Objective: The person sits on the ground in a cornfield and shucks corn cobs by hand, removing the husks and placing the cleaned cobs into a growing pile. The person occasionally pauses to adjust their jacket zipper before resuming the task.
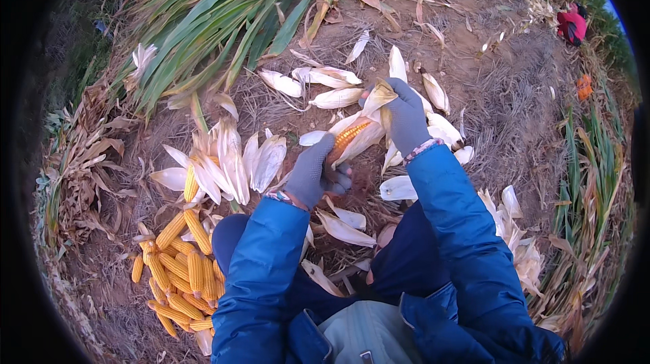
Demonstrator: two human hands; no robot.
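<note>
An ear of corn (350,135) lies tilted between my two gloved hands, its pale husk partly peeled so a strip of orange kernels shows. Around its lower end, my left hand (317,171) is closed, with some fingertips bare of the grey glove. Up at the other end, my right hand (404,117) grips the husk (379,97), which is folded back from the kernels. Beyond my hands lie several unpeeled ears (338,98) in their husks. Loose husk pieces (345,227) are scattered on the ground below.
A heap of bare yellow corn ears (183,276) sits at my lower left, with a pile of empty husks (220,161) above it. Long green corn stalks (223,12) lie at the far left. Another person in red (573,24) is at the far right, near an orange object (583,86).
</note>
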